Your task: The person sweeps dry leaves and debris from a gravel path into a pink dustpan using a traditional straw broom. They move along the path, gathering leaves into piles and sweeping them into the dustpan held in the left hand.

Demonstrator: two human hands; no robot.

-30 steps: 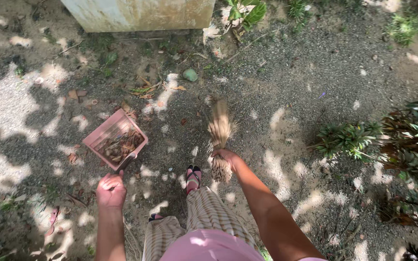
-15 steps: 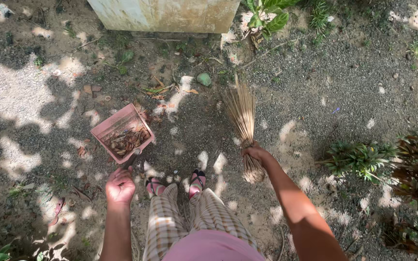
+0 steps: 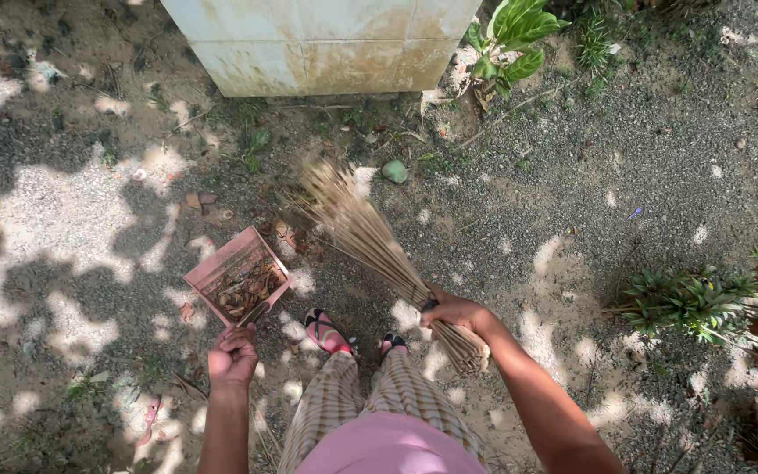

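Broom (image 3: 370, 241) looks light and springy, right hand (image 3: 454, 312) clamped near its bound end; left hand (image 3: 232, 355) fisted on the pink dustpan (image 3: 237, 276) handle, full of dry leaves.

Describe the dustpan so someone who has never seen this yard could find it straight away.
Start at the pale tiled block at the top of the view and come down over the shaded gravel toward the person's feet. Beside the left foot, just ahead of the left hand, sits the dustpan. It is the only pink, box-shaped thing there, filled with dry brown leaves, unlike the straw broom in the right hand.
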